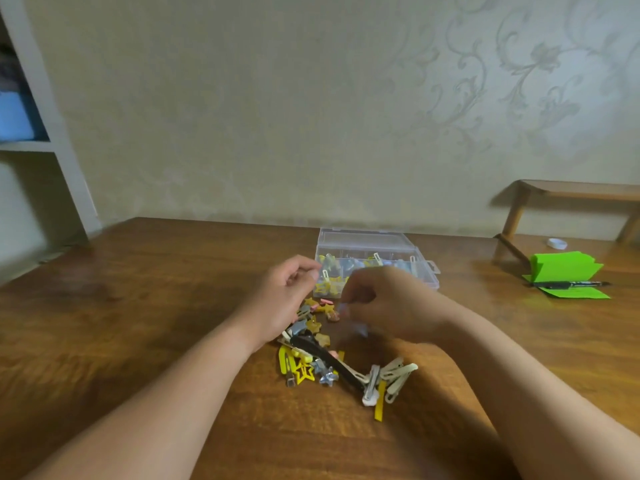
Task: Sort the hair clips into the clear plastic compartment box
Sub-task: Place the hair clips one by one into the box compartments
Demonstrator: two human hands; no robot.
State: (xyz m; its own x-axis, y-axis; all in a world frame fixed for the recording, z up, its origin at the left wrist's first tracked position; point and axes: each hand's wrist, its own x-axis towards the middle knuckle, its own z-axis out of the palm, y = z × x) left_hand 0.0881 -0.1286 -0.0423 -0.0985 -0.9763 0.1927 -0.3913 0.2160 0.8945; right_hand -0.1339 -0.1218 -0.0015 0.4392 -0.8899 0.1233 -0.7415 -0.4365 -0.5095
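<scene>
Right grip (381, 306) over hair clips (322, 351)

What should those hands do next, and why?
Probably the right hand should pinch one clip from the pile and carry it to the clear box behind. Many clips lie loose on the table, the box stands open, and that hand, blurred, hovers over the pile.

The right hand (391, 306) is smearing with blur, so its fingertips are not showing whether they are pinching anything. The left hand (287, 299) is hiding the near-left corner of the clear box (363, 239) and part of the clip pile (311, 370). The box's compartments are reading too small to separate. The wooden stand (568, 192) is running off the right edge.
</scene>
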